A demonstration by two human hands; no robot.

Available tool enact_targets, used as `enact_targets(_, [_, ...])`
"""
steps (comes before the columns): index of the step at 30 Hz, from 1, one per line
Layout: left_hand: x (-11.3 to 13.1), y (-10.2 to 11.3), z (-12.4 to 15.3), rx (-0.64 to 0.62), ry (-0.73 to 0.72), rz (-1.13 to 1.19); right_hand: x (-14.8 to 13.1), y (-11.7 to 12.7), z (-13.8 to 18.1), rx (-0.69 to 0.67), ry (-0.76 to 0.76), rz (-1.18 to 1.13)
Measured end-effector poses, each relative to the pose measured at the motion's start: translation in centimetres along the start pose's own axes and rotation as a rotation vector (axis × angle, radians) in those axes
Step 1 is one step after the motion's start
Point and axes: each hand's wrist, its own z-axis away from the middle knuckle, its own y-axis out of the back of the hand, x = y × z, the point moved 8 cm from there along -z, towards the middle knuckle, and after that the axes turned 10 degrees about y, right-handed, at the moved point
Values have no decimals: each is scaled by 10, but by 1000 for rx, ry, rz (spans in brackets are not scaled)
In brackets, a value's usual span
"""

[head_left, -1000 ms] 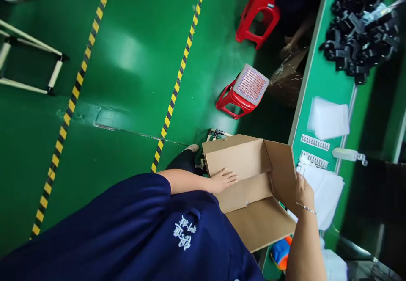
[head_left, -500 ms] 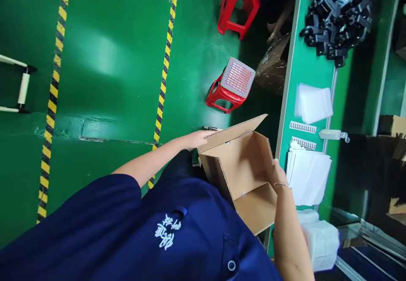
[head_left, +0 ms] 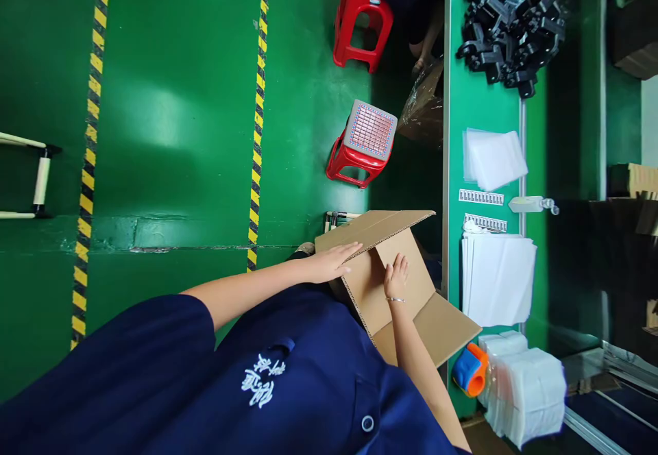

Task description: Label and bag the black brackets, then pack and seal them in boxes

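Note:
A brown cardboard box (head_left: 380,236) sits against my lap beside the green bench, its flaps partly folded. My left hand (head_left: 332,262) lies flat on the outer flap at the box's near-left edge, fingers stretched out. My right hand (head_left: 396,277), with a thin bracelet at the wrist, presses flat on an inner flap in the middle of the box, fingers apart. Neither hand grips anything. One long flap (head_left: 442,328) sticks out toward the bench.
The green bench (head_left: 455,105) carries a heap of black parts (head_left: 511,20), white sheet stacks (head_left: 496,273), a white bottle (head_left: 529,203) and an orange-blue tape dispenser (head_left: 470,369). Two red stools (head_left: 362,143) stand on the green floor with yellow-black striped lines (head_left: 257,133).
The box has been turned and a flap pushed down. My right hand moved from the box's right side onto the inner flap. My left hand slid onto the outer flap.

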Motion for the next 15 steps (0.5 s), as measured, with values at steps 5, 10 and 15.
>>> enact_targets(5, [2, -2, 0, 52, 84, -110, -7, -5, -7, 12, 22, 23])
enact_targets(10, [-4, 2, -2, 13, 64, -81, -37, 47, 29, 51, 182, 5])
enact_targets(15, [-1, 9, -20, -68, 36, -106, -106, 32, 111, -351, 485, -396])
